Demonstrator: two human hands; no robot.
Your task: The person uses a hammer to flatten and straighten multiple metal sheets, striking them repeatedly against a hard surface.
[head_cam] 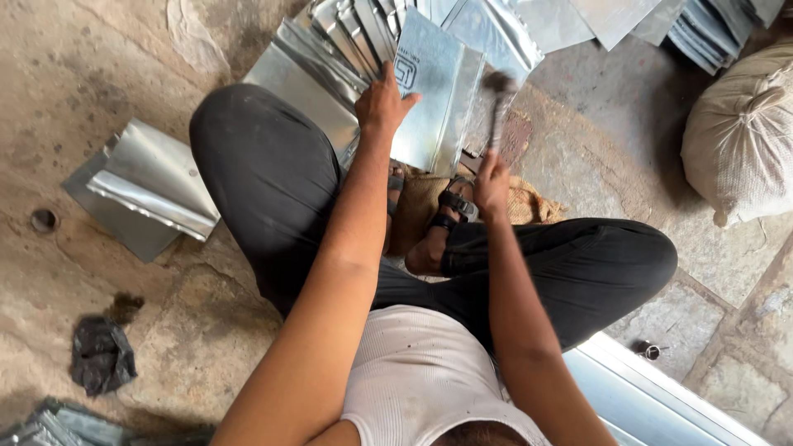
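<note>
I sit cross-legged on a stone floor. My left hand point(382, 103) presses flat on a folded galvanized metal sheet point(434, 99) that stands tilted in front of me. My right hand point(491, 182) grips the handle of a hammer point(498, 103), whose blurred head is raised over the sheet's right edge. A burlap pad point(529, 206) lies under the sheet by my sandalled feet.
Several more metal sheets fan out behind point(347, 33) and at the top right point(702, 29). Bent sheets point(144, 186) lie to the left. A stuffed sack point(739, 136) sits at right. A dark rag point(101, 355) lies lower left, a metal strip point(652, 396) lower right.
</note>
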